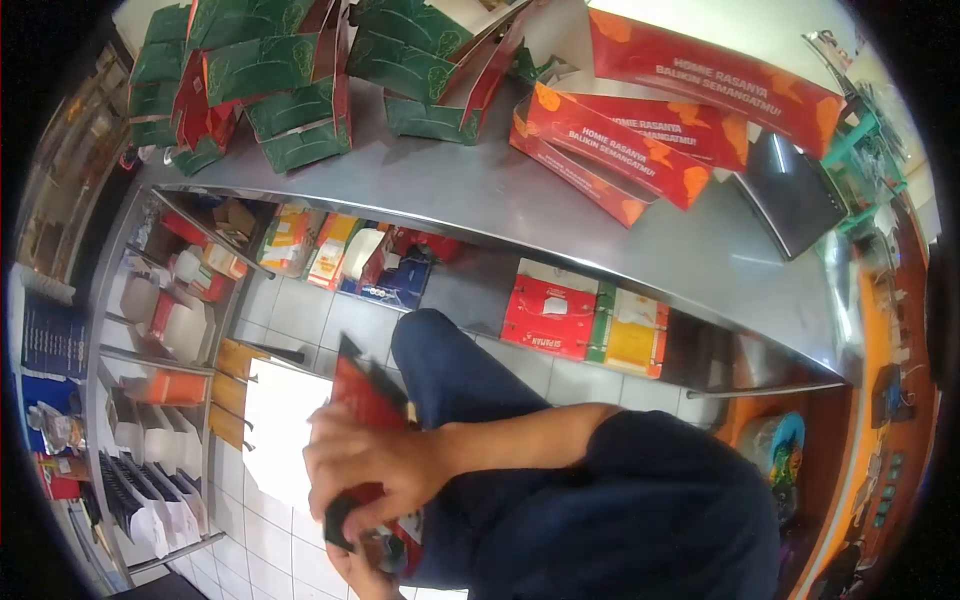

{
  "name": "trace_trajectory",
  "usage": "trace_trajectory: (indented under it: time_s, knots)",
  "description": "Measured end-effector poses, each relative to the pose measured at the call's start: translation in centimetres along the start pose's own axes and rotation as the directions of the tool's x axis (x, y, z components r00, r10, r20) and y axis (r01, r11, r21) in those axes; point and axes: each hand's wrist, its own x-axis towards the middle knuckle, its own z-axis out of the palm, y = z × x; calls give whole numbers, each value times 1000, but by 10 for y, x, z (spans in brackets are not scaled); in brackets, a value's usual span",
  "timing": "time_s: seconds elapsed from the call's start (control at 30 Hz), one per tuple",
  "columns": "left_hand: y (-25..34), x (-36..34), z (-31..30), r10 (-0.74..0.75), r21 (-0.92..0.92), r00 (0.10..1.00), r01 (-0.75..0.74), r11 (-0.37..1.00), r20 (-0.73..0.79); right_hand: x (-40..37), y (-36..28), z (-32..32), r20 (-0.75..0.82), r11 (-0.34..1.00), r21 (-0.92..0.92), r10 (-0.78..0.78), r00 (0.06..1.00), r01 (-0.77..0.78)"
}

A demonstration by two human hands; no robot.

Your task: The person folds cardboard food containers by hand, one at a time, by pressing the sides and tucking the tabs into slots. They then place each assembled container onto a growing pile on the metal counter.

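Note:
My right hand (375, 465) reaches across from the right, its fingers bent around a red and green piece of printed card (358, 390), apparently a food carton. Lower down, partly hidden beneath it, my left hand (360, 575) grips the lower end of the same carton. A pale flat card (280, 425) with notched edges lies just left of my right hand, overlapping it in this view. The carton is over my bent leg, and its lower part is largely covered by my hands.
A steel table (450, 195) runs across above, bearing stacked green cartons (290, 110), red printed trays (620, 150) and a dark flat device (790, 195). Below it lie flat printed cartons (550, 310). A metal rack (150, 350) with white boxes stands left, over white floor tiles (270, 545).

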Motion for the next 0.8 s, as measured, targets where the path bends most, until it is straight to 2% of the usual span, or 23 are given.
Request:
trace_trajectory:
  time_s: [0.03,0.07,0.1,0.13,0.17,0.23,0.27,0.33,0.37,0.4,0.47,0.53,0.6,0.63,0.67,0.73,0.77,0.8]
  knots:
    - [-21,11,-29,-169,-40,983,172,984,75,3,-5,-1,57,996,92,-13,998,8]
    - [-19,16,-29,-329,-65,931,342,937,156,6,-11,-2,112,983,183,-30,993,9]
    - [-19,16,-27,-325,-65,931,339,938,163,10,-18,-3,112,985,171,-12,994,-7]
    - [-18,15,-26,-283,-8,942,289,957,181,12,-21,0,109,986,164,-15,994,-3]
    - [-5,12,-12,-240,47,950,235,971,201,14,-23,5,84,1000,-26,-10,996,13]
    - [14,8,6,-158,156,956,121,980,249,19,-30,5,57,927,-375,25,998,-1]
    - [17,11,4,-159,159,954,121,980,255,21,-34,3,51,925,-380,26,998,-4]
    - [29,18,3,162,103,942,-200,974,292,23,-39,-1,129,854,-514,171,977,-82]
    - [38,14,0,175,77,935,-208,975,307,20,-40,-2,194,874,-484,151,969,-40]
    - [52,5,8,176,78,936,-209,975,304,19,-39,-4,196,876,-482,150,969,-38]
    - [72,-10,24,52,167,958,-102,981,282,17,-35,-7,433,949,-315,141,890,4]
    - [67,-11,22,50,223,961,-114,968,272,9,-27,-7,484,961,-277,148,863,-9]
    - [61,-8,16,-60,164,922,-4,986,382,4,-19,-8,530,963,-261,201,824,-67]
    - [57,0,-3,-41,278,856,-121,953,515,1,-16,-6,412,962,-271,141,900,-27]
    - [49,8,-17,-33,277,865,-124,953,501,-1,-14,-7,423,966,-258,129,897,-18]
    - [52,12,-22,-66,499,738,-384,777,671,0,-16,-16,313,916,-399,94,945,41]
    - [52,10,-17,-94,571,795,-341,747,599,1,-23,-25,416,905,-426,198,888,-2]
    - [51,9,-12,-88,580,808,-337,742,582,-3,-23,-26,426,913,-408,182,886,8]
